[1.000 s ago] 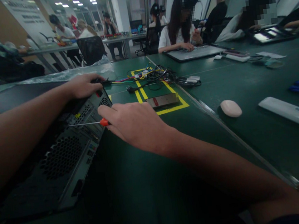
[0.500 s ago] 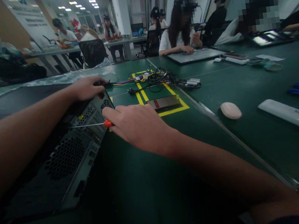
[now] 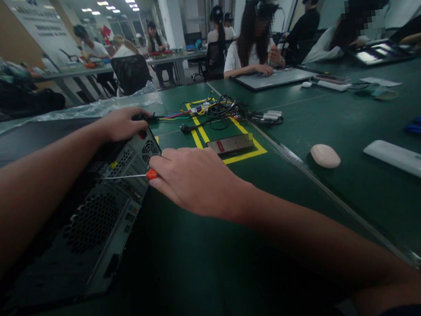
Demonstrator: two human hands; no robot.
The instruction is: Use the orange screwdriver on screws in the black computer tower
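Note:
A desktop computer case (image 3: 121,239) stands tilted on the left, its rear panel with fan grilles and ports facing right. My left hand (image 3: 125,124) reaches over it, fingers curled round the far upper corner. In my closed right hand (image 3: 198,179) is a screwdriver (image 3: 151,174) with an orange-red handle, mostly hidden by my fingers. Its thin metal shaft points left at the rear panel. The tip lies in shadow by the case edge, so I cannot tell whether it touches a screw.
On the green table (image 3: 300,208), tangled cables (image 3: 227,108) and a phone-like slab (image 3: 230,144) lie within yellow tape. Rightward are a pale rounded object (image 3: 325,156) and a long white device (image 3: 410,161). A co-worker (image 3: 257,36) sits across, hands on a flat panel (image 3: 275,77).
My right hand's fingers have shifted slightly to the right around the screwdriver handle. The shaft, my left hand and the computer case look nearly unchanged.

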